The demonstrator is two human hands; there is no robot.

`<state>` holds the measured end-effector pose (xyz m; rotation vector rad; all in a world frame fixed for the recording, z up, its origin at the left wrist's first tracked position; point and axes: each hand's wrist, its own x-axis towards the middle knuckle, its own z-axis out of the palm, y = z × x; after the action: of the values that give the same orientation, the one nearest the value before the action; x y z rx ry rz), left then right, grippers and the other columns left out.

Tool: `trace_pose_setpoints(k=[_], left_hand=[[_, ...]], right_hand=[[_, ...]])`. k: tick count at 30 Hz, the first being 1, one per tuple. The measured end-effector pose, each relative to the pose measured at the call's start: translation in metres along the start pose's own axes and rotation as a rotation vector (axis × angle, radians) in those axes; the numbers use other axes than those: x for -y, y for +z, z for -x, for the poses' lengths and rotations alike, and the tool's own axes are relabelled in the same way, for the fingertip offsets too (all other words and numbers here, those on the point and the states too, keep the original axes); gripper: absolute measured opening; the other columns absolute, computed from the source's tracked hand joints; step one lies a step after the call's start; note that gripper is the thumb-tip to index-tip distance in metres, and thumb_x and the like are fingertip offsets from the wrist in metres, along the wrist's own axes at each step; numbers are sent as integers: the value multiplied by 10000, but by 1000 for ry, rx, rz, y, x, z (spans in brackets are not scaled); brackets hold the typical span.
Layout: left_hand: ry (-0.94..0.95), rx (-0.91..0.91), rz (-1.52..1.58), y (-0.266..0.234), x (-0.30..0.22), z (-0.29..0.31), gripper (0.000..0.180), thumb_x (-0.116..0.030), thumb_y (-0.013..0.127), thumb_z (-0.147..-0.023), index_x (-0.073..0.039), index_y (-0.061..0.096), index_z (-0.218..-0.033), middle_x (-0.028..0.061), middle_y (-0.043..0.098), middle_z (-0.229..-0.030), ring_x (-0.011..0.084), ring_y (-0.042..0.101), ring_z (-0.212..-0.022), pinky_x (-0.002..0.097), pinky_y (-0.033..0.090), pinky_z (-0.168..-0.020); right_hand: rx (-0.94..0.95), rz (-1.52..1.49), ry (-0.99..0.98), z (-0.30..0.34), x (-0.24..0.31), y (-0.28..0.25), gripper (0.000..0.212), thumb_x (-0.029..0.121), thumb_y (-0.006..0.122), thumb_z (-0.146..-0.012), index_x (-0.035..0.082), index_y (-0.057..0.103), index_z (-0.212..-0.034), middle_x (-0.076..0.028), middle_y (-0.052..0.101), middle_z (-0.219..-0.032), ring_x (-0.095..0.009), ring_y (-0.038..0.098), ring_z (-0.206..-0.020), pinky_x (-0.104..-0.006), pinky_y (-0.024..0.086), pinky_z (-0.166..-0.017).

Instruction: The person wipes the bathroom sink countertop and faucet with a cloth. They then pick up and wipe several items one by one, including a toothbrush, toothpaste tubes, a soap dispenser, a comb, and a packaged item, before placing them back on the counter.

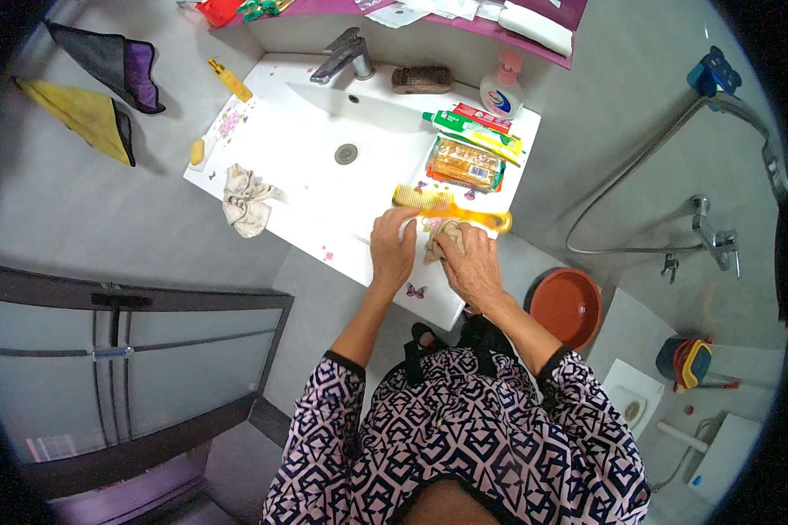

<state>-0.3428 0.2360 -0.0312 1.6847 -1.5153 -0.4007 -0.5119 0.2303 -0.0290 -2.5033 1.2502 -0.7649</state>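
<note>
Reaching over the washbasin counter [311,197], two bare forearms extend from patterned sleeves [320,416] at the lower edge. The left hand [394,252] lies beside the toothed end of a yellow comb [453,209], its fingers loosely curled and the thumb apart; whether it grips the comb cannot be told. The right hand [474,267] has its fingers bent closely over a bunched beige cloth [435,248], held against the counter just below the comb. The comb lies across the counter's right part, its handle toward the right rim. Beyond it, in order, rest an orange-wrapped packet [466,164], a green-and-yellow tube [477,136], a red box [483,116] and a pump bottle [502,92]. A crumpled cloth [247,201] hangs over the counter's front rim at left. Along the back stand the tap [346,57] and, to its right, a brown brush [422,80]. Farther off, a red-brown tub [566,311] sits on the floor at right, and a shower hose [617,192] loops down the wall.
</note>
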Motion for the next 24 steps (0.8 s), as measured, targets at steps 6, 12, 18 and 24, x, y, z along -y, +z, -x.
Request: trace_pose_setpoints(k=[6, 12, 18, 24], left_hand=[[204, 137, -95, 20, -8, -10, 319, -116, 620, -803, -92, 590, -1120, 95, 559, -1181, 283, 483, -1126, 435, 340, -951], [-400, -236, -237, 17, 15, -11, 455, -371, 663, -803, -90, 586, -1153, 140, 530, -1239, 280, 438, -1190, 455, 299, -949], [-707, -72, 84, -3, 34, -34, 430, -370, 698, -787, -7, 596, -993, 66, 664, -895, 189, 600, -769, 406, 365, -896], [-630, -296, 776, -38, 24, 7, 139, -110, 602, -853, -11, 520, -904, 107, 626, -894, 163, 615, -779, 224, 481, -639]], right_hand=[[252, -140, -243, 31, 4, -24, 415, 144, 686, -711, 132, 599, -1117, -144, 500, -1111, -303, 484, -997, -401, 424, -782], [230, -228, -174, 25, 14, -35, 442, 19, 663, -678, 123, 610, -1105, -170, 473, -1157, -364, 469, -1055, -437, 442, -860], [-83, 7, -70, -7, -4, -37, 457, 4, 670, -675, 107, 612, -1117, -175, 488, -1119, -358, 474, -989, -430, 435, -833], [-4, -115, -89, -8, 17, -41, 485, -14, 661, -676, 87, 604, -1147, -180, 493, -1122, -350, 487, -1008, -443, 431, -868]])
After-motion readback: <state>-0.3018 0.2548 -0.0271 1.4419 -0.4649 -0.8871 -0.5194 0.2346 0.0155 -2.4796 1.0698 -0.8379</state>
